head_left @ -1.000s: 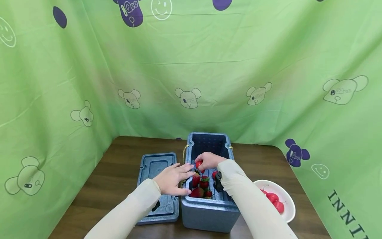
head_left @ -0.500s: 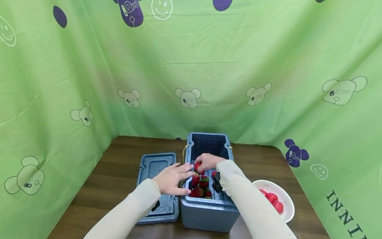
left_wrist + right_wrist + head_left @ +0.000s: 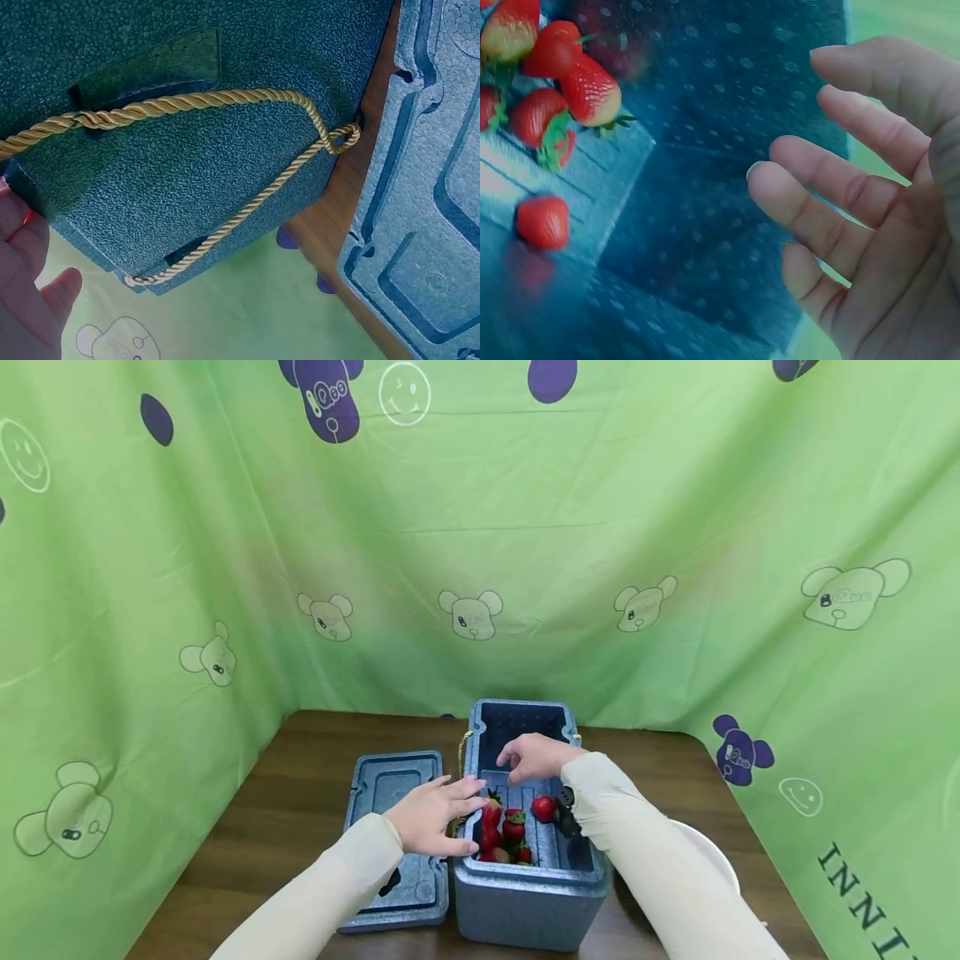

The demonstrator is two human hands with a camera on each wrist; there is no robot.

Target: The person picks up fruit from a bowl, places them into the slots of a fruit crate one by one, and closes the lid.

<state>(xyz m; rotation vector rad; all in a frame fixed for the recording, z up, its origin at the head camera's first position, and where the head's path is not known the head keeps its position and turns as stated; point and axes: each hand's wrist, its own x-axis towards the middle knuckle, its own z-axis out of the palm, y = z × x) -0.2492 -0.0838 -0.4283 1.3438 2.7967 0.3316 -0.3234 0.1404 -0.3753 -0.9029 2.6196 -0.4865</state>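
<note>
My left hand (image 3: 431,816) rests on the left rim of a blue foam box (image 3: 528,910), fingers straight and spread. Inside the box, several strawberries (image 3: 513,828) lie along the near left side. A single strawberry (image 3: 543,808) sits apart to their right. Over the middle of the box hovers my right hand (image 3: 536,757), its fingers loosely bent with nothing between them. In the right wrist view, a smooth red fruit (image 3: 553,49) with a thin green stem lies among the strawberries, well away from the right fingertips.
The box's lid (image 3: 393,777) lies flat on the brown table (image 3: 255,827), left of the box. A golden rope (image 3: 202,99) runs along the box's side. A white bowl (image 3: 708,852) stands at the right, mostly hidden by my right sleeve. Green cloth (image 3: 480,543) hangs behind.
My right hand has let go of the red fruit among the strawberries and risen slightly to the right. The right sleeve now covers most of the bowl. The left hand has stayed put.
</note>
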